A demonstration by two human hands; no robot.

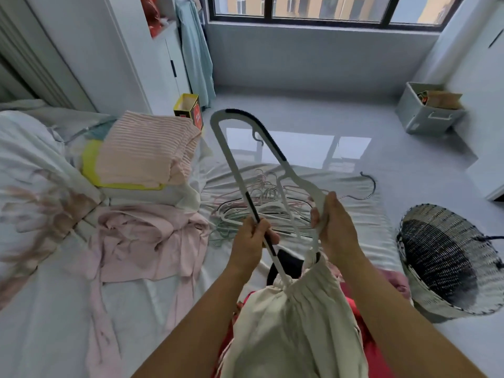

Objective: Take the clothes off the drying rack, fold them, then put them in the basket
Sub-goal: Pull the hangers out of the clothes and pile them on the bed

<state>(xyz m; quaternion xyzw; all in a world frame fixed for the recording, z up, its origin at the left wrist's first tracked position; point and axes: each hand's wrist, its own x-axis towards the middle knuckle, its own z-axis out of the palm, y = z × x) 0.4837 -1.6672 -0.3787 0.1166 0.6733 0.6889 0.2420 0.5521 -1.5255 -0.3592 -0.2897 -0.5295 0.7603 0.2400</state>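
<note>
Gripping the large white plastic hanger with black strips (302, 184), left hand (249, 241) and right hand (336, 227) each clasp one arm; cream gathered fabric garment (294, 323) hangs just below both.

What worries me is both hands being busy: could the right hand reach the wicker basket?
Probably not yet: the right hand grips the white hanger, though the way to the wicker basket looks free.

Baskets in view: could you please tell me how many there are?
1: the woven basket sits on the floor right of the bed. The grey storage bin by the far wall is not counted.
</note>
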